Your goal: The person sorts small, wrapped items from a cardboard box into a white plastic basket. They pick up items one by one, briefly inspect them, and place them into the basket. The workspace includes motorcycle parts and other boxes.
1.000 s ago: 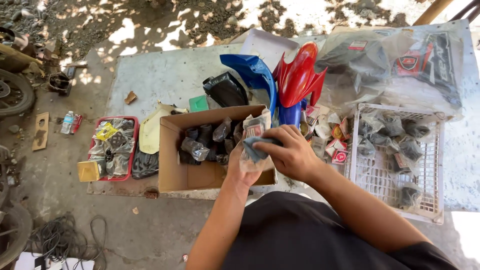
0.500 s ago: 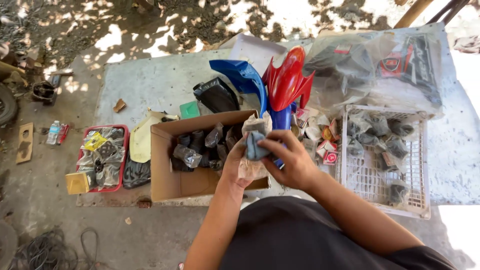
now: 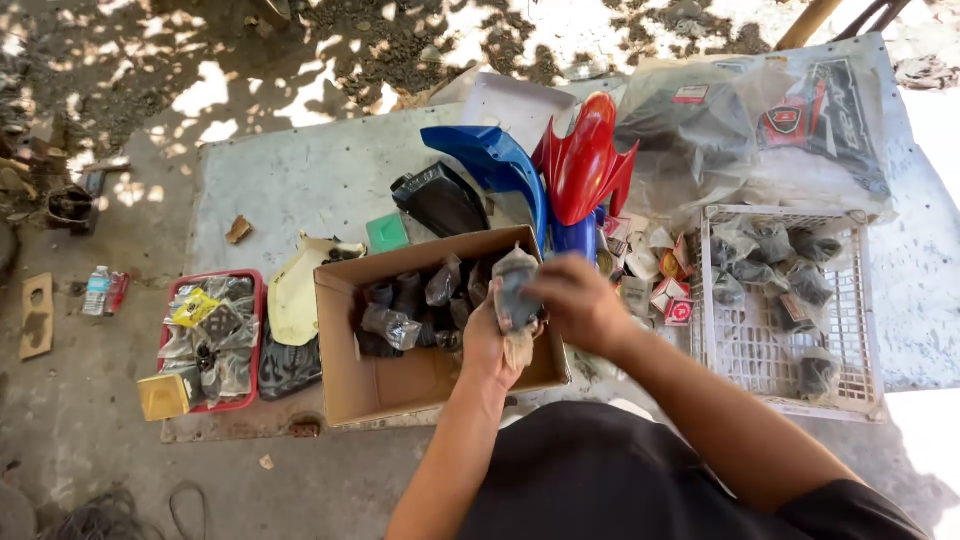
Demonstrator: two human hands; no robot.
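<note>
Both hands hold a small dark part wrapped in a clear plastic bag (image 3: 512, 285) over the right end of an open cardboard box (image 3: 400, 385). My left hand (image 3: 488, 345) grips the bag from below, where a rag-like tan end hangs down. My right hand (image 3: 575, 300) closes on its upper right side. Inside the box lie several more bagged dark parts (image 3: 400, 310).
A white plastic crate (image 3: 760, 340) with bagged parts stands to the right. Blue (image 3: 490, 160) and red (image 3: 585, 160) motorcycle fenders and small cartons (image 3: 650, 275) lie behind the box. A red tray (image 3: 250, 290) of packets sits left. A large bagged panel (image 3: 760, 130) lies at the back right.
The view has shifted slightly. Both hands stay on the bagged part over the box, and my right hand has moved up over its top.
</note>
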